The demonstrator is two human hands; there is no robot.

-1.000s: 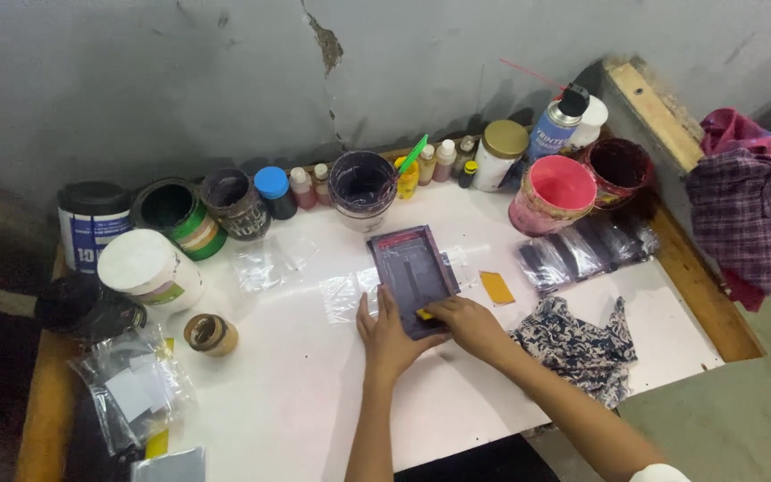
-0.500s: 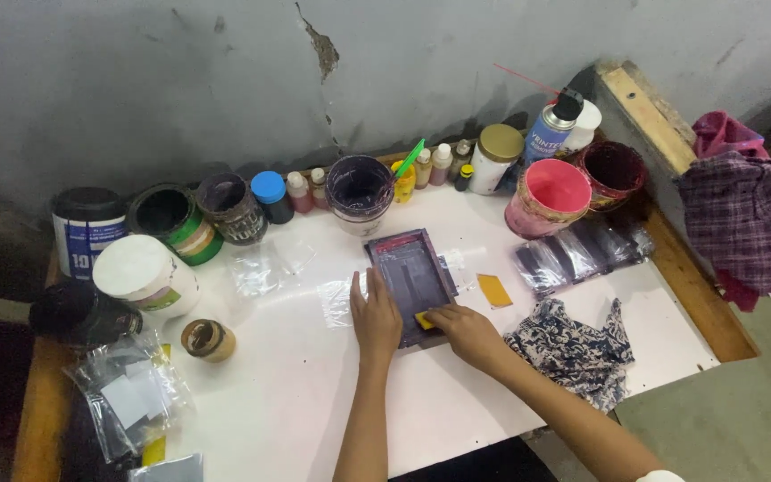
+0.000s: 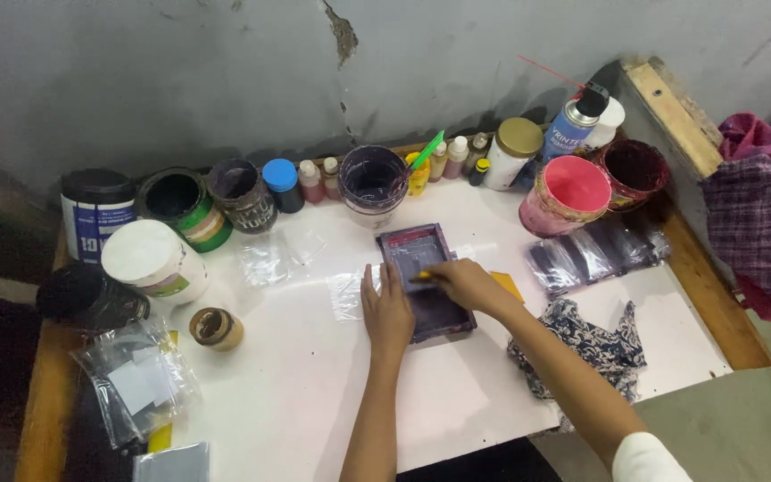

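The right hand [image 3: 464, 284] grips a small yellow squeegee [image 3: 423, 277] partway along the dark-inked screen frame [image 3: 425, 281], so the pull looks half done. The left hand [image 3: 386, 312] lies open and flat, steadying the frame's left edge on the white bench [image 3: 296, 393].

Your left hand [image 3: 388, 312]: bare, forearm unsleeved. Your right hand [image 3: 466, 284]: bare, white sleeve edge at upper arm.

Small purple-stained screen frame [image 3: 421, 277] flat on white table, yellow squeegee [image 3: 423, 276] on it
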